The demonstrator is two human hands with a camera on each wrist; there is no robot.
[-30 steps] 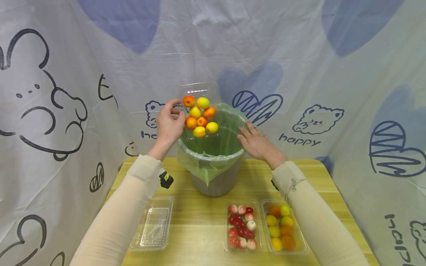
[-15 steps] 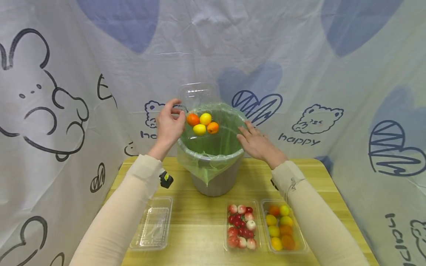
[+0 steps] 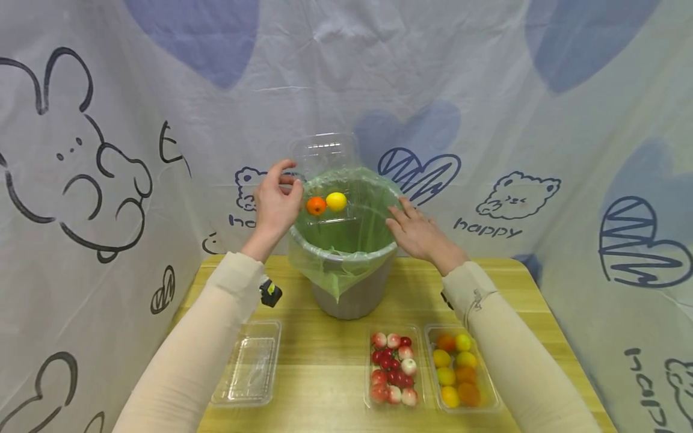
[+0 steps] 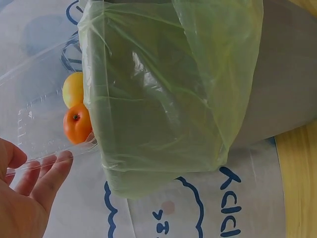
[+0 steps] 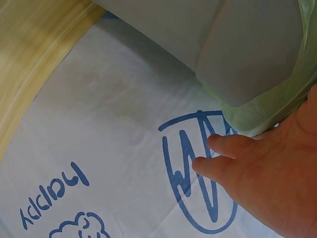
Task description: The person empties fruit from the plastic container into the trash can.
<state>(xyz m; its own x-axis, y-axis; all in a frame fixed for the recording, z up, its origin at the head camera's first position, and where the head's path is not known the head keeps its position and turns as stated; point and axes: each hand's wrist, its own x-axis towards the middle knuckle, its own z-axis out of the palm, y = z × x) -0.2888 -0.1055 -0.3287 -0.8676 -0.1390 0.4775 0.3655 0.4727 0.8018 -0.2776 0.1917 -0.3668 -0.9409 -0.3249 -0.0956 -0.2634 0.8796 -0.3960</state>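
From where I am standing, behind the person, a left hand [image 3: 275,205] is waiting at about nine o'clock of a grey bin [image 3: 346,305], and its grip is a narrow one: thumb and fingers are pinching the edge of a transparent box [image 3: 327,159]. This box is leaning over the bin's mouth, with its upper end rising toward eleven o'clock and its lower end reaching inside the rim. In its lower part two fruits are lying side by side and almost touching, an orange fruit [image 3: 316,206] at the left and a yellow fruit [image 3: 336,201] at the right. A green liner [image 3: 337,273] is covering the rim and hanging down outside in a point at six o'clock. At three o'clock the right hand [image 3: 421,233] is resting on the lined rim, its visible fingers rather straight (how firmly it is pressing, I cannot tell). The bin is standing on a wooden table [image 3: 319,385]. On the same table, a transparent tray [image 3: 250,367] is lying toward seven o'clock, a box of red and pinkish fruits [image 3: 394,370] toward five, and a box of yellow and orange fruits [image 3: 456,377] between four and five, near the right sleeve [image 3: 514,337]. Behind, a printed cloth [image 3: 303,66] is hanging.
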